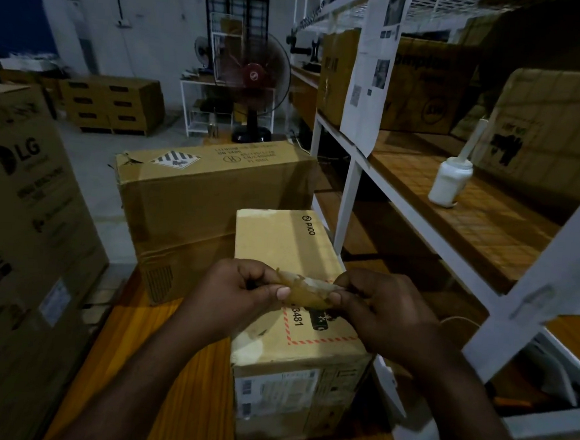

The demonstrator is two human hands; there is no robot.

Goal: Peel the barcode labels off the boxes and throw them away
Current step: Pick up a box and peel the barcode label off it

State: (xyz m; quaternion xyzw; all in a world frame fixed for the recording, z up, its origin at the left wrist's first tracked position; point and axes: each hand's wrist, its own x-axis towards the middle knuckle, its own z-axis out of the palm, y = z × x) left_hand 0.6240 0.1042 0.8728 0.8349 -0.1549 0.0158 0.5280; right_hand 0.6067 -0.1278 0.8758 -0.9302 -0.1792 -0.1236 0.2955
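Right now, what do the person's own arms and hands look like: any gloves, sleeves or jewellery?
The left hand and right hand are bare: no gloves, rings or watch show. The forearms are bare too, no sleeve in view. Dim light hides finer detail.

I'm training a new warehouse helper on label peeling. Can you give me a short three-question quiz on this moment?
1. True or false: the left hand and the right hand both pinch the crumpled strip.
2. Which brand is printed on top of the box directly under the hands? A) LG B) PICO C) Sony
3. Fill in: the white bottle stands on a ___ to the person's right.

Key:
1. True, one hand at each end.
2. B.
3. shelf.
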